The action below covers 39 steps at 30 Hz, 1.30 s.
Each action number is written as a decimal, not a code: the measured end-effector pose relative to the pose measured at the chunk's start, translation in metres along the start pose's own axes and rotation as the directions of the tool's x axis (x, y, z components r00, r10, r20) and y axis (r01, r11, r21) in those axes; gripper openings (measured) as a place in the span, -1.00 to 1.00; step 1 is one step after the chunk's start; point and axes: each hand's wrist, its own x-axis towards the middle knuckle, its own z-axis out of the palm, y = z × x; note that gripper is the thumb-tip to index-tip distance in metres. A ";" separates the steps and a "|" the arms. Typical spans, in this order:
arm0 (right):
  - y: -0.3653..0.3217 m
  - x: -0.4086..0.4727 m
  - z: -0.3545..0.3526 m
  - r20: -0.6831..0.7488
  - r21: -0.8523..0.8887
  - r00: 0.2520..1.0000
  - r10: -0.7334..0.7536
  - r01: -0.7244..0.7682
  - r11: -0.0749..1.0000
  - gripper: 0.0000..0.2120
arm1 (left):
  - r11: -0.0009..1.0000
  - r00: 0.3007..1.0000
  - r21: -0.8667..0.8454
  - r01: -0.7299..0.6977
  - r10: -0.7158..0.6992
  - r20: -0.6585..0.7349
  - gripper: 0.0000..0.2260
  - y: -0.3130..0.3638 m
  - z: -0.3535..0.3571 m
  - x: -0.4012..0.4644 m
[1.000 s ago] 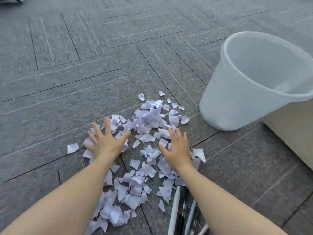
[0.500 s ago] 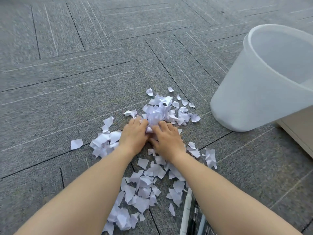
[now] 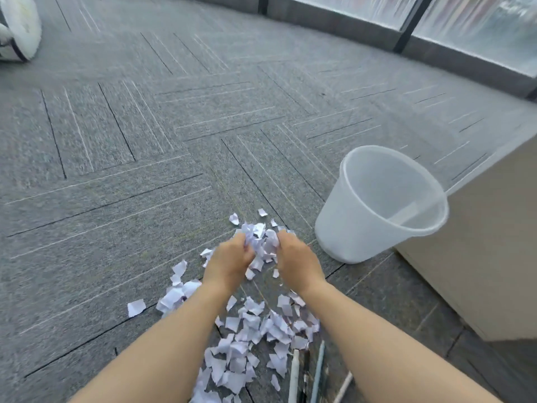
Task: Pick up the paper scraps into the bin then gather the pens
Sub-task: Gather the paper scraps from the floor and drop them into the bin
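White paper scraps (image 3: 247,335) lie scattered on the grey carpet in front of me. My left hand (image 3: 229,261) and my right hand (image 3: 296,261) are cupped together around a bunch of scraps (image 3: 261,239), lifted a little off the floor, with a few pieces dropping between them. The translucent white bin (image 3: 374,205) stands upright to the right of my hands, open at the top. Several pens (image 3: 308,373) lie on the carpet near the bottom edge, between my forearms.
A beige cabinet (image 3: 488,263) stands right behind the bin. A window wall with a dark sill (image 3: 406,27) runs along the far side. A white object (image 3: 17,27) sits at the far left corner. Grey carpet tiles (image 3: 116,170) stretch out to the left.
My hands came together from flat on the scraps, closed around a bunch and lifted it off the carpet. The view tilted up, so the bin looks farther away.
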 end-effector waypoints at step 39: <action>0.020 0.109 -0.043 -0.073 0.395 0.955 -0.287 0.292 0.871 -0.75 | 0.903 0.880 0.127 0.411 -0.357 -0.313 -0.71 0.044 0.058 0.080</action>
